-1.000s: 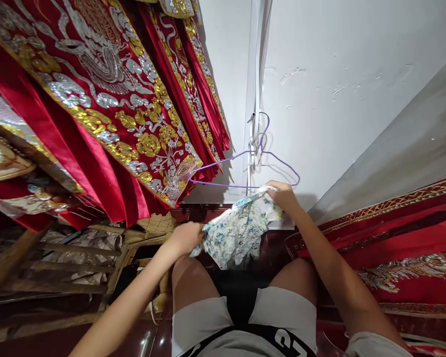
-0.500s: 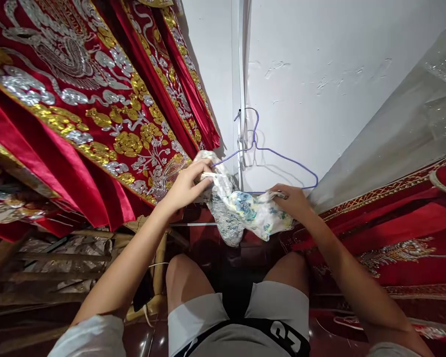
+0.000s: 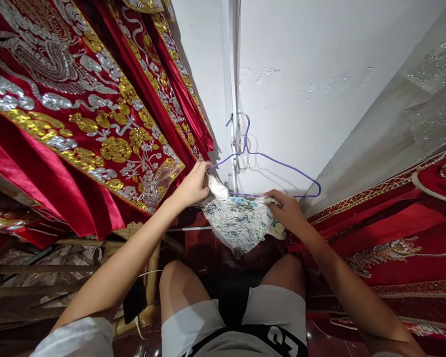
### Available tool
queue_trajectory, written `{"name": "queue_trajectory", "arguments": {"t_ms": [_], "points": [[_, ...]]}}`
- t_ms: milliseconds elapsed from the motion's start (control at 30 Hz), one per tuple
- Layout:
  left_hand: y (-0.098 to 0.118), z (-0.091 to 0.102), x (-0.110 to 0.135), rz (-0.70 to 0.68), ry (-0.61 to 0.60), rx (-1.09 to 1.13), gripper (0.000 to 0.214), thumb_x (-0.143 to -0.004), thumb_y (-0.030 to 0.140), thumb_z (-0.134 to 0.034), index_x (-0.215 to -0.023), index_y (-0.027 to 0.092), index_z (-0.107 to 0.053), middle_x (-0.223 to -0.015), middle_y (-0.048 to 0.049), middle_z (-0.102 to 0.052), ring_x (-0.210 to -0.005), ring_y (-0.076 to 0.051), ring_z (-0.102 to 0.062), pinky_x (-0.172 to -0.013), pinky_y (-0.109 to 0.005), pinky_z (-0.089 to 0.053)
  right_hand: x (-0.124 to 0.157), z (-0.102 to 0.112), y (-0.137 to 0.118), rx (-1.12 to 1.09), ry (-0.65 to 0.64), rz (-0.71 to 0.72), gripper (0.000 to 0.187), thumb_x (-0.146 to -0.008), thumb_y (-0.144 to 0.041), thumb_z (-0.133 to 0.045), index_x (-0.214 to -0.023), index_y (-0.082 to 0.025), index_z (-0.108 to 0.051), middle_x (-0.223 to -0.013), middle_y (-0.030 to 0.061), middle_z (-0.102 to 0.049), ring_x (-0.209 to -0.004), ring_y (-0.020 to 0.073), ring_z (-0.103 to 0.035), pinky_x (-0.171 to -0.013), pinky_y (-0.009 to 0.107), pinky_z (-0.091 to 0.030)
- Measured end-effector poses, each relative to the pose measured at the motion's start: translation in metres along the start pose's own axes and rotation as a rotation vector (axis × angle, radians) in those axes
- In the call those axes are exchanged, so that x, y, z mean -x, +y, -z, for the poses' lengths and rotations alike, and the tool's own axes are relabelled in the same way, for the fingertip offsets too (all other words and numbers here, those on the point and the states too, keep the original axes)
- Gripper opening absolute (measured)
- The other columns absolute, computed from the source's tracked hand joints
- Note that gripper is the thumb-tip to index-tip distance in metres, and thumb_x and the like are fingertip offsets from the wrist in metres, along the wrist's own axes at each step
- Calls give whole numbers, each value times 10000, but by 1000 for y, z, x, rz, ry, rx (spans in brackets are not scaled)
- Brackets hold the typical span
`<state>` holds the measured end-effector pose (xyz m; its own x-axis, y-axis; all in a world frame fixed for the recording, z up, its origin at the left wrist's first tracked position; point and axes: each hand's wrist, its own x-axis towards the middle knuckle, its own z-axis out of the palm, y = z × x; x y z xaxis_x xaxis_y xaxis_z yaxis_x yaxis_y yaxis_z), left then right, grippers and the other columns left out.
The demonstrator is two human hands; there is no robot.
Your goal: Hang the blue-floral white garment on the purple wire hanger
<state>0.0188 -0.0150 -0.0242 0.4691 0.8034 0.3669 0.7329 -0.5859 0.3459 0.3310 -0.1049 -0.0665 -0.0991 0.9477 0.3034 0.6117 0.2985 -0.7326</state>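
Observation:
A purple wire hanger [image 3: 278, 161] hangs by its hook from a pale vertical strip on the wall. Draped over its lower left part is a thin floral garment [image 3: 240, 223], white with blue, green and yellow marks; its exact kind is hidden by the folds. My left hand [image 3: 194, 186] is closed at the hanger's left end, pinching the cloth there, with its fingertips partly hidden behind the fabric. On the lower bar, my right hand [image 3: 285, 208] grips the garment's right edge. The right half of the hanger is bare.
Red embroidered cloth [image 3: 122, 134] with gold and silver figures hangs close on my left. More red beaded fabric [image 3: 386, 233] and a sheer glittery cloth [image 3: 412, 89] are on my right. A wooden frame [image 3: 152, 272] stands at lower left, beside a dark object [image 3: 134, 300].
The garment has been spread from a bunched, twisted strip into a wider hanging panel. My left hand has moved slightly down and left along the hanger's end; my right hand keeps its grip.

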Motion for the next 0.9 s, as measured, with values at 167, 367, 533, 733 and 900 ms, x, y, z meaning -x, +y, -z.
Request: {"name": "queue_trajectory", "arguments": {"t_ms": [167,367,533,733,900], "points": [[-1,2,7,-166,48,-97,429,-855,62,-451,-1260,175,-533,-1409,-176,-540,-1346,-304,-520,-1104,-487,-452,2,2,1,4,5,3,249,-840,-279,-529,-991,-238,-722,-584,-26,-587,-517,158,-461,-526,261,-313],[6,-5,2,-256,-87,-238,272,-878,147,-547,-1108,203,-682,-1611,-133,-326,-1533,-409,-198,-1212,-695,-156,1,7,-2,44,28,-9,154,-842,-310,-536,-859,-232,-667,-565,-34,-566,-475,140,-416,-517,263,-277],[10,-9,-3,-284,-108,-193,155,-882,187,-564,-921,202,-713,-1493,-135,-437,-1497,-400,-241,-1189,-656,-216,1,13,-2,61,60,7,140,-839,-329,-540,-815,-237,-643,-574,-25,-571,-518,154,-452,-536,260,-297],[2,15,9,-256,162,-178,130,-901,291,-590,-866,224,-695,-1392,-113,-553,-1376,-352,-393,-1131,-576,-321,-6,12,0,100,102,-38,141,-829,-363,-555,-753,-247,-577,-545,-38,-508,-484,146,-412,-515,269,-271],[2,31,-6,-19,345,-211,241,-955,357,-516,-990,206,-702,-1255,-125,-638,-1157,-314,-563,-1008,-494,-408,-11,1,1,49,101,-42,175,-820,-411,-585,-757,-249,-559,-516,-53,-445,-471,137,-374,-512,269,-282]]}}
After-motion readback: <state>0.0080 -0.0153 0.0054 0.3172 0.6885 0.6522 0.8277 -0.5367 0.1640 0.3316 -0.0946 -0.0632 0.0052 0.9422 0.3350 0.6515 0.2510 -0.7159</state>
